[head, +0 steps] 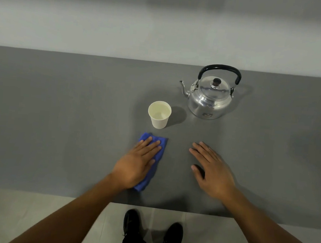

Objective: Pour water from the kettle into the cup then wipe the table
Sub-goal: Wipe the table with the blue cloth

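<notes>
A shiny metal kettle with a black handle stands upright at the back right of the grey table, its spout pointing left. A white paper cup with water in it stands to the kettle's front left. Just in front of the cup lies a blue cloth. My left hand lies flat on the cloth, fingers stretched out, pressing it to the table. My right hand rests palm down on the bare table to the right of the cloth, fingers apart, holding nothing.
The table's front edge runs just behind my wrists, with my black shoes on the pale tiled floor below. A light wall borders the table's far edge.
</notes>
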`<state>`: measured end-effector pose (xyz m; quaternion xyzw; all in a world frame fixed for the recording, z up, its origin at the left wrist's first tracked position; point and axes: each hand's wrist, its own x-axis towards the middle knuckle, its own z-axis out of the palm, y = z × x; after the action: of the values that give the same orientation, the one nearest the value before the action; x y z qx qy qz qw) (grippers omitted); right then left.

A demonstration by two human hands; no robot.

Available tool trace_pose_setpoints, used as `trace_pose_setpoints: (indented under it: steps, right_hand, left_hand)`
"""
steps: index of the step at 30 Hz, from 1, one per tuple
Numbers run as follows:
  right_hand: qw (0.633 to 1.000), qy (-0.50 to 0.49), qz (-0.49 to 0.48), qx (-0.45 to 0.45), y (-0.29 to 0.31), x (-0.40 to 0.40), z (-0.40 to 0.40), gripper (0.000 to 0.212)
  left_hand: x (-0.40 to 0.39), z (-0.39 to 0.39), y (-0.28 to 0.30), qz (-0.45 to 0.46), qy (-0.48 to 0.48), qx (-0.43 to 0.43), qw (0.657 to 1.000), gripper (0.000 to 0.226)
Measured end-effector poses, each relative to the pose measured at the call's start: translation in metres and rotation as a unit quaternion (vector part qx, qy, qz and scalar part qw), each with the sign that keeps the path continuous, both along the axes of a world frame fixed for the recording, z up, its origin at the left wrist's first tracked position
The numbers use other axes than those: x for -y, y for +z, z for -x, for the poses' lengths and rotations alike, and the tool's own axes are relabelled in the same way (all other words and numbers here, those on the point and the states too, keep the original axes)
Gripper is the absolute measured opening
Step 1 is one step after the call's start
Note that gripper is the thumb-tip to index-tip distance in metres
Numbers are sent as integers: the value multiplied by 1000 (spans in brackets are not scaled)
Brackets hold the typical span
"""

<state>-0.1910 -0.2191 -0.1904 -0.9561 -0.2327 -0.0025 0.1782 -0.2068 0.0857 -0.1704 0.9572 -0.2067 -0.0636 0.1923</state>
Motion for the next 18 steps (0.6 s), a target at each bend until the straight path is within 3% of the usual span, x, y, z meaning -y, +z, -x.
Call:
trace_pose_setpoints:
  steps: [2,5,8,10,12,14,16,18]
  right_hand:
    - [1000,-2,-4,-3,1,0,0,55]
    - [1000,-6,-11,-1,3,-1,1,55]
    - [1000,-3,-23,-2,4,-3,0,53]
    - [999,-11,-24,-19,5,-6,-3,53]
    - [998,-35,-29,-50,7,-13,-6,51]
    - [992,-82,-61,-75,13,-23,-8,48]
    - [985,-118,-103,-78,19,-35,-8,45]
    - [981,-131,-113,-87,26,-47,-10,46]
  left_hand:
    - [27,-3,-3,-18,6,-1,1000,54]
    - [50,5,-6,-25,-83,7,996,55]
    - [39,10,-4,-44,-182,21,982,55]
    - [23,15,1,-27,-195,35,980,53]
    - [7,28,5,39,-124,33,991,50]
    - [-8,46,7,100,19,20,995,46]
    - [-19,60,7,96,147,3,984,42]
    - [-23,65,7,66,211,-35,975,45]
